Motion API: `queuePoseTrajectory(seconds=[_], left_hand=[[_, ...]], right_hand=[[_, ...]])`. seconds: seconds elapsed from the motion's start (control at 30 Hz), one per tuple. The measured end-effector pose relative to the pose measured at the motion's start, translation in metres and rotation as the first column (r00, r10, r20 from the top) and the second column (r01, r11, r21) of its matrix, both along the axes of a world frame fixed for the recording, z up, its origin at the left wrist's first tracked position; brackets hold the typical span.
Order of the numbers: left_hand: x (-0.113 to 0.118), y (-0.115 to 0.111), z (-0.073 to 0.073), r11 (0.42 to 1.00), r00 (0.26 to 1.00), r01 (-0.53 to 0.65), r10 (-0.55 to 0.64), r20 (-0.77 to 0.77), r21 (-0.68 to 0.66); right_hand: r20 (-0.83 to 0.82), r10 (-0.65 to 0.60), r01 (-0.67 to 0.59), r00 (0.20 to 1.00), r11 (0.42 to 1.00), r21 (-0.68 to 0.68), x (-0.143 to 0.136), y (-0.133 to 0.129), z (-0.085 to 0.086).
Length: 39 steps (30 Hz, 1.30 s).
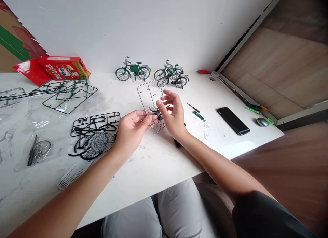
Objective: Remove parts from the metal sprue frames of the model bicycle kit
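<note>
Gripping a grey parts sprue (150,94), left hand (132,128) and right hand (173,116) pinch it; over-twisting could snap small pieces.

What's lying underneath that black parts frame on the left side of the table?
Under the black parts frame lie spoked wheels and black tyre rings, sticking out at its near edge. How far they reach beneath, and whether smaller pieces lie there, is covered.

silver frame (150,94): shiny grey plastic | table (159,159): smooth white stone look, glossy | phone (233,120): black, shiny glass | box (63,67): red printed card | wheels (102,142): thin shiny metal-look spokes
</note>
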State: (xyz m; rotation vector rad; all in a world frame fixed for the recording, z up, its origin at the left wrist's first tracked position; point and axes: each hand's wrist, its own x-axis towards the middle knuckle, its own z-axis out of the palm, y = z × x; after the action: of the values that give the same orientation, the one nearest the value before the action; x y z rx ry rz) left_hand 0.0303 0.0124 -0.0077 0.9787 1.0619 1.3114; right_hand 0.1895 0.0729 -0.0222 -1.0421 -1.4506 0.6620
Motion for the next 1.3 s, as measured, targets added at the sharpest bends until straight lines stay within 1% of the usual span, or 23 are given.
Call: queuePoseTrajectory(seconds=[0.07,0.2,0.27,0.33,0.43,0.53,0.6,0.67,0.73,0.8,0.87,0.9,0.97,1.1,1.2,1.3], left_hand=[[0.0,-0.001,0.0,1.0,0.999,-0.03,0.03,-0.011,-0.002],[-0.002,0.0,-0.001,0.987,0.989,-0.135,0.14,-0.052,0.083],[-0.003,0.0,-0.002,0.979,0.982,-0.158,0.169,-0.078,0.132],[-0.004,0.0,-0.003,0.973,0.979,-0.159,0.178,-0.104,0.169],[-0.005,0.0,-0.006,0.953,0.965,-0.15,0.199,-0.169,0.265],[-0.008,0.002,-0.01,0.918,0.939,-0.117,0.227,-0.259,0.379],[-0.009,0.003,-0.013,0.901,0.92,-0.103,0.248,-0.303,0.422],[-0.01,0.004,-0.014,0.889,0.904,-0.087,0.26,-0.339,0.449],[-0.011,0.004,-0.013,0.883,0.892,-0.056,0.254,-0.374,0.465],[-0.011,0.003,-0.01,0.894,0.901,-0.019,0.209,-0.38,0.447],[-0.01,0.0,-0.005,0.911,0.926,-0.004,0.158,-0.342,0.411],[-0.009,-0.002,-0.002,0.917,0.937,-0.008,0.146,-0.318,0.398],[-0.008,-0.005,0.003,0.92,0.936,-0.027,0.161,-0.314,0.39],[-0.008,-0.004,0.006,0.908,0.898,-0.054,0.226,-0.378,0.416],[-0.01,-0.002,0.005,0.927,0.923,-0.072,0.202,-0.328,0.369],[-0.01,-0.004,0.004,0.936,0.946,-0.091,0.188,-0.265,0.34]], right_hand=[[0.069,-0.05,0.042,0.996,0.993,0.111,0.001,-0.002,0.001],[0.251,-0.089,0.011,0.964,0.955,0.298,0.0,-0.009,0.009],[0.289,-0.146,0.023,0.946,0.921,0.39,-0.001,-0.013,0.013],[0.315,-0.144,-0.007,0.938,0.902,0.431,-0.001,-0.015,0.015],[0.415,-0.044,-0.129,0.909,0.916,0.379,-0.002,-0.016,0.015],[0.527,0.024,-0.201,0.85,0.938,0.282,-0.001,-0.016,0.013],[0.598,0.082,-0.249,0.797,0.947,0.202,0.0,-0.017,0.012],[0.674,0.129,-0.285,0.728,0.95,0.126,0.001,-0.018,0.012],[0.746,0.127,-0.288,0.654,0.953,0.09,0.002,-0.019,0.013],[0.802,0.09,-0.282,0.59,0.954,0.1,0.003,-0.019,0.015],[0.838,0.058,-0.289,0.543,0.949,0.121,0.004,-0.019,0.015],[0.85,0.052,-0.303,0.524,0.944,0.129,0.004,-0.019,0.016],[0.865,0.039,-0.333,0.501,0.931,0.151,0.004,-0.019,0.016],[0.866,-0.018,-0.352,0.499,0.909,0.222,0.005,-0.02,0.015],[0.86,-0.052,-0.357,0.507,0.896,0.265,0.003,-0.023,0.014],[0.844,-0.114,-0.318,0.524,0.894,0.317,0.0,-0.027,0.013]])
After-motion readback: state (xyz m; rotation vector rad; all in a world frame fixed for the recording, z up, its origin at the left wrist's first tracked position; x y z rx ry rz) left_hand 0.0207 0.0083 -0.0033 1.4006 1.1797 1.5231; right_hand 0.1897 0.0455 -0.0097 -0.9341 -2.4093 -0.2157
